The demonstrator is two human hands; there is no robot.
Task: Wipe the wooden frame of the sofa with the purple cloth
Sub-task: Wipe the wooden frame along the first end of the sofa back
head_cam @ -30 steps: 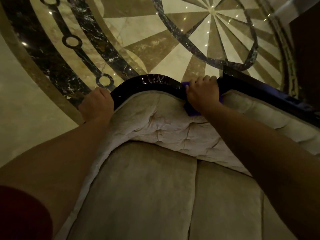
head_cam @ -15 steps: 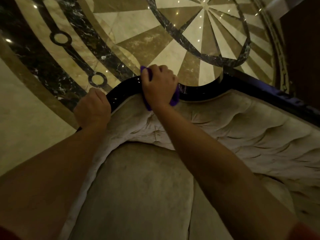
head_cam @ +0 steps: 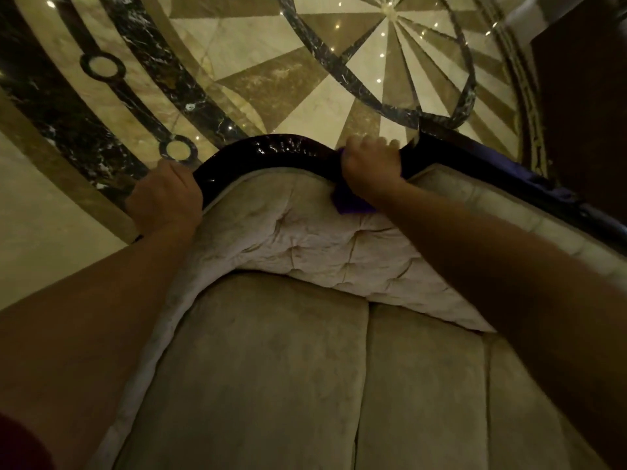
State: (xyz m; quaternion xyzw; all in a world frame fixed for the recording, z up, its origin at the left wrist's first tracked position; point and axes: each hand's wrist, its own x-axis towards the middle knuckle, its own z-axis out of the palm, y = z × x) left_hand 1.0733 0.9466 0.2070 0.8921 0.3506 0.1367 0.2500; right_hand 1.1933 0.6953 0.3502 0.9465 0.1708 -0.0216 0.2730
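Note:
The sofa's dark glossy wooden frame (head_cam: 281, 149) curves along the top of the tufted beige backrest (head_cam: 305, 239). My right hand (head_cam: 371, 167) grips the frame at the dip right of the curve, shut on the purple cloth (head_cam: 349, 201). A corner of the cloth hangs below the hand over the upholstery; most of it is hidden under my palm. My left hand (head_cam: 166, 198) clasps the frame's left end, its fingers curled over the edge.
Beige seat cushions (head_cam: 271, 385) fill the lower view. Beyond the backrest lies a polished marble floor (head_cam: 271, 62) with a dark inlaid pattern. The frame runs on to the right (head_cam: 543, 195). Dark furniture (head_cam: 583, 96) stands at the upper right.
My right hand slid the purple cloth left along the frame's curve, then back right to the dip. My left hand has kept its grip on the left end.

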